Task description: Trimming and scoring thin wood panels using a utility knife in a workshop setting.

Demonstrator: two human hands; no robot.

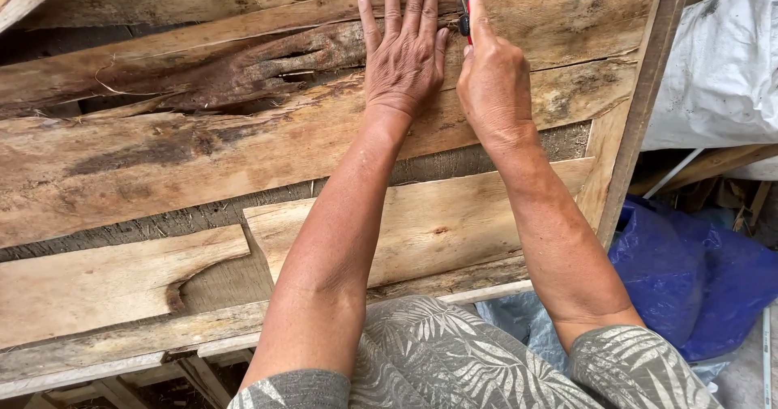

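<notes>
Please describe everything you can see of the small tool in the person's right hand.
Only a little of the tool shows: a thin grey metal-looking strip rising past the top edge, with a red and black part lower down. The right hand pinches it between thumb and fingers, hiding the rest. It stands nearly upright over the rough wooden plank, close beside the flat left hand.

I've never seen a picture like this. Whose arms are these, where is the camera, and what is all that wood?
There is no machine here: these are a person's two bare arms, filmed by a camera worn on their head and looking down. The left hand lies flat, fingers spread, on a rough weathered plank. The right hand grips a small red and black tool beside it; its tip runs out of view. More planks lie below, some with cracked, rotted patches. To the right sit a blue plastic bag and a white sack.
</notes>
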